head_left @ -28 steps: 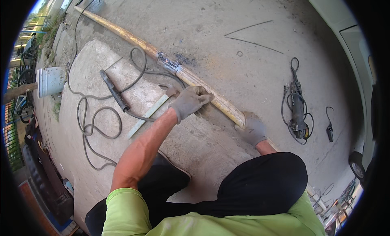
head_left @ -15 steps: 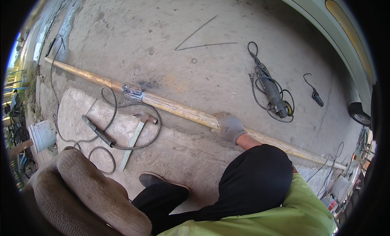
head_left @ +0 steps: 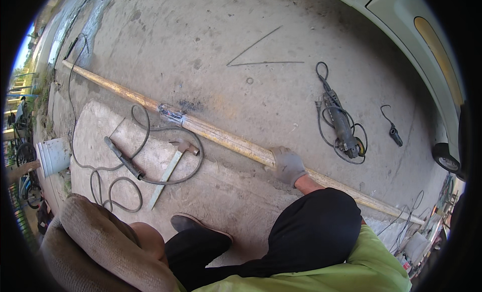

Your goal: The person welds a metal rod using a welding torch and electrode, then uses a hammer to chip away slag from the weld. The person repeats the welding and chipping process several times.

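Note:
A long yellowish, rusty metal pole (head_left: 221,135) lies slanting across the ground. Around its right half, my gloved right hand (head_left: 288,166) is closed, in front of my bent knee. Left of that hand, a bluish, scorched joint (head_left: 170,114) shows on the pole, with dark specks beside it. My left hand (head_left: 108,247), in a brown knitted glove, looms large at the lower left, close to the camera. Its fingers are bent and partly cut off, so what they hold, if anything, is hidden. A hammer (head_left: 168,177) with a flat pale green handle lies near my shoe.
A dark welding-type handle (head_left: 123,159) with looping cable lies by the hammer. Farther right are an angle grinder (head_left: 344,131) with its cord and a small hooked black tool (head_left: 394,133). Thin rods (head_left: 266,63) lie beyond the pole. A white bucket (head_left: 54,156) stands left; a pale vehicle (head_left: 401,35) stands right.
The view has shifted slightly, moving the ground items a little rightward and down. My left hand sits a bit lower, with more bare skin showing beside it. My right hand keeps its hold on the pole.

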`<state>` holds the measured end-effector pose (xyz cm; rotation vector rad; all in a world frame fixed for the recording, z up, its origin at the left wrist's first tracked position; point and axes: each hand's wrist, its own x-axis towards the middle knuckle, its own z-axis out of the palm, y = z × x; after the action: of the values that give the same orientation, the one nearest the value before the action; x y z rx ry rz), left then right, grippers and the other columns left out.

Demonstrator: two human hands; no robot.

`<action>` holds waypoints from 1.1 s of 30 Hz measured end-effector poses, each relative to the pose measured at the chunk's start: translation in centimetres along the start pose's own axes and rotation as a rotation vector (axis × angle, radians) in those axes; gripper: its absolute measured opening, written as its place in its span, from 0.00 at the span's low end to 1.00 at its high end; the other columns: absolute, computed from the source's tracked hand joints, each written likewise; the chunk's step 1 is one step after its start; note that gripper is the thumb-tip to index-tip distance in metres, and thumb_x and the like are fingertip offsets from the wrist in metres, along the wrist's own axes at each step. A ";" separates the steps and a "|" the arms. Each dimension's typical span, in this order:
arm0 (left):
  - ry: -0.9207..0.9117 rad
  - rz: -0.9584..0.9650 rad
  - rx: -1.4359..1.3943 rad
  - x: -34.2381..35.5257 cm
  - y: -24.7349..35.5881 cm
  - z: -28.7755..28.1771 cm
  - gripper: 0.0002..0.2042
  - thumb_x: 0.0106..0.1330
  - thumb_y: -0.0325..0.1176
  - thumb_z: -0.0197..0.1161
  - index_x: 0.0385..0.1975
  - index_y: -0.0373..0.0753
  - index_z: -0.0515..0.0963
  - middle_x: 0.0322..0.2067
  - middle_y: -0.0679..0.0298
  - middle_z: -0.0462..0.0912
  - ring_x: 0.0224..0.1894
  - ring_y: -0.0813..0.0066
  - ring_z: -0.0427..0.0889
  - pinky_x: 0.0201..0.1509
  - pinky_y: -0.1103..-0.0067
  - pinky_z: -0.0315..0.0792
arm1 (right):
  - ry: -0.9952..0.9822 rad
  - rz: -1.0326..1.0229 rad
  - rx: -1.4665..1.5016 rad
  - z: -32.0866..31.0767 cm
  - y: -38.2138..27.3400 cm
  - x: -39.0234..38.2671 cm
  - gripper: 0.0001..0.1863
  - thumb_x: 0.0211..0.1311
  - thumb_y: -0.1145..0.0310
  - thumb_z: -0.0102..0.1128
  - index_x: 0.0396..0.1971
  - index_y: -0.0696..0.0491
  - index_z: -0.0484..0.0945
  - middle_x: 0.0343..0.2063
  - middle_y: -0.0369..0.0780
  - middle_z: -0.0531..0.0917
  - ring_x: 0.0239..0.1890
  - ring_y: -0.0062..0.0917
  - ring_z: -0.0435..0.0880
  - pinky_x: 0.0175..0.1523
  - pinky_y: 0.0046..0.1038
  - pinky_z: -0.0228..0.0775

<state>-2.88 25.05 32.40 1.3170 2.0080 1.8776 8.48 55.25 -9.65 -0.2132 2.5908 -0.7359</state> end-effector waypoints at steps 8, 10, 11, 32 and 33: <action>0.108 0.009 0.116 -0.8 0.8 -0.4 0.05 0.78 0.33 0.65 0.43 0.40 0.82 0.30 0.62 0.86 0.33 0.72 0.87 0.36 0.75 0.81 | -0.014 -0.036 0.064 -0.1 -0.3 0.6 0.34 0.62 0.49 0.76 0.62 0.53 0.79 0.56 0.50 0.85 0.57 0.48 0.85 0.62 0.46 0.78; 0.131 0.015 0.137 -1.4 0.6 -0.8 0.05 0.79 0.33 0.65 0.43 0.40 0.82 0.29 0.62 0.85 0.33 0.72 0.87 0.36 0.75 0.80 | 0.048 -0.053 0.058 -0.8 -0.6 0.2 0.34 0.61 0.49 0.77 0.62 0.52 0.81 0.52 0.49 0.86 0.55 0.47 0.85 0.62 0.47 0.78; 0.132 0.018 0.139 -1.5 0.5 -0.7 0.05 0.79 0.34 0.65 0.42 0.41 0.82 0.29 0.63 0.85 0.33 0.73 0.87 0.36 0.75 0.80 | 0.059 -0.036 0.041 -1.0 -0.3 0.7 0.34 0.60 0.49 0.77 0.62 0.52 0.81 0.52 0.49 0.86 0.55 0.48 0.85 0.62 0.47 0.78; 0.298 -0.169 0.593 0.9 -4.3 -4.1 0.16 0.80 0.37 0.67 0.59 0.34 0.82 0.38 0.60 0.91 0.36 0.74 0.90 0.43 0.73 0.85 | 0.025 -0.011 0.051 -0.9 -0.8 0.1 0.34 0.60 0.48 0.76 0.62 0.51 0.80 0.54 0.50 0.85 0.57 0.49 0.85 0.62 0.48 0.78; 0.134 -0.370 0.620 0.7 -5.2 -5.5 0.18 0.79 0.37 0.66 0.61 0.32 0.83 0.38 0.60 0.90 0.38 0.72 0.90 0.43 0.74 0.83 | 0.025 -0.001 0.043 -0.8 -0.5 0.0 0.34 0.60 0.48 0.76 0.62 0.51 0.80 0.54 0.50 0.85 0.56 0.49 0.85 0.62 0.48 0.78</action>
<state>-9.21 21.96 29.61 0.8195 2.8045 1.2557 8.11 55.15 -8.78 -0.1930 2.5951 -0.7990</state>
